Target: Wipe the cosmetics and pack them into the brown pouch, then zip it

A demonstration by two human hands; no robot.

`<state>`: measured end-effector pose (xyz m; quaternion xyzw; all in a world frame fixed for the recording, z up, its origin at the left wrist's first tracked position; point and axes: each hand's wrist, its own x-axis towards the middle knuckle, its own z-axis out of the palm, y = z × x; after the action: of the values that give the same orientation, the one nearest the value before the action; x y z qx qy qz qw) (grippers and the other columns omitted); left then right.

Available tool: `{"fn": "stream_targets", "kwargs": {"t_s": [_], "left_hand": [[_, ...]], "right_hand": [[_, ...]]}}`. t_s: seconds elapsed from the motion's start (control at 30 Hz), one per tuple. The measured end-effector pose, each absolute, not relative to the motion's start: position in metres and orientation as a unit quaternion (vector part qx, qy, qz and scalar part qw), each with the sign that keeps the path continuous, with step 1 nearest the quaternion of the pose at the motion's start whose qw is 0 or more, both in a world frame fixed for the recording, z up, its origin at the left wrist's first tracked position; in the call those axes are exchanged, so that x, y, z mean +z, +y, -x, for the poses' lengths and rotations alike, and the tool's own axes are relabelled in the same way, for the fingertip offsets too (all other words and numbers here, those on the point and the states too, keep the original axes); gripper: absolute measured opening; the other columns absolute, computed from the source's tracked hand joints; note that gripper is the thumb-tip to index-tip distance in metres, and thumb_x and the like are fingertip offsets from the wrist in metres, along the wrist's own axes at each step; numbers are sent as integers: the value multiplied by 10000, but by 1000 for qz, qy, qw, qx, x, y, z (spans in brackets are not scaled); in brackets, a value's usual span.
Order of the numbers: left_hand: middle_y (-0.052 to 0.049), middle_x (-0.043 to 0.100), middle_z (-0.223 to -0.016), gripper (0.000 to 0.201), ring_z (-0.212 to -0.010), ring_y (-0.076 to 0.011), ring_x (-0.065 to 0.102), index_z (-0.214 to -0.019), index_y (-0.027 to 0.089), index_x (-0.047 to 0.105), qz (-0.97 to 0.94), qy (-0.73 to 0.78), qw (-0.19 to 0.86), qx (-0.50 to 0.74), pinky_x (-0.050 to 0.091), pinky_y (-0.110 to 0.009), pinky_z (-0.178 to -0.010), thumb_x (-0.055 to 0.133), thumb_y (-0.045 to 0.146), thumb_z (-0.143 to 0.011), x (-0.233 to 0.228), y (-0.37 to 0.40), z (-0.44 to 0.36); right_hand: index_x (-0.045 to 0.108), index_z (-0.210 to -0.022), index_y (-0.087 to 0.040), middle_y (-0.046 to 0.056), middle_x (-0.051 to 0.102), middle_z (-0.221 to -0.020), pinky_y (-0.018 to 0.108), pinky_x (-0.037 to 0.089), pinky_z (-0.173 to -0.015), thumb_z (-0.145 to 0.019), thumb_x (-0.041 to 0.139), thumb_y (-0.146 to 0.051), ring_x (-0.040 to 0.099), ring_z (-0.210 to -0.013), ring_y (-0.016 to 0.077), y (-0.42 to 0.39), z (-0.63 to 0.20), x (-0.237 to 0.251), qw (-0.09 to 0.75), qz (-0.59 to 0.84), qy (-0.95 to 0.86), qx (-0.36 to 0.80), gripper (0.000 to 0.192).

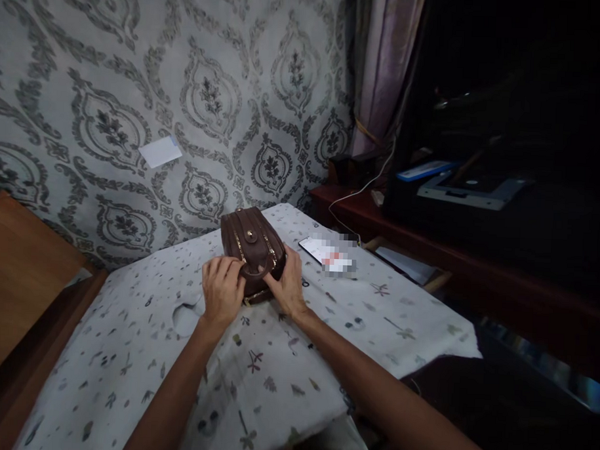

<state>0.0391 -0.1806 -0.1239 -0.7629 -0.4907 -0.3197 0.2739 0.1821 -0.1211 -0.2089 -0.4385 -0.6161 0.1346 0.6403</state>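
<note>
A brown handbag (253, 231) with gold zips and a gold clasp lies on the white patterned cloth (143, 338). Its near end faces me, where a curved brown handle or strap shows between my hands. My left hand (223, 288) grips the near left corner, fingers curled over the edge beside a zip. On the opposite side, my right hand (289, 284) holds the near right edge, its thumb on the front and its fingers around the side. Part of the bag's near end is hidden by both hands.
Right of the bag lies a phone (319, 252) with a lit, partly blurred screen. A white cable (363, 188) hangs at the dark red desk (408, 222), near an open drawer (438, 282). Wooden furniture (27, 274) stands left; a patterned wall (210, 117) rises behind.
</note>
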Motion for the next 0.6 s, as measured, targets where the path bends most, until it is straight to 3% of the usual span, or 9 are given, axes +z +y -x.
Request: {"fn": "stream_targets", "kwargs": {"t_s": [0.6], "left_hand": [[-93,698,-938,201,-936,-273,558,-931,184,687,798,-451,271,-294,423,-459,-871,540,80,-843,-121,-187,-35]], "right_hand": [[356,-1420,-151,180,519,-1291,557,422,-1042,-863,576,-621,483,-1213,328,-121,-184,-208,629,444,-628,117,761]]}}
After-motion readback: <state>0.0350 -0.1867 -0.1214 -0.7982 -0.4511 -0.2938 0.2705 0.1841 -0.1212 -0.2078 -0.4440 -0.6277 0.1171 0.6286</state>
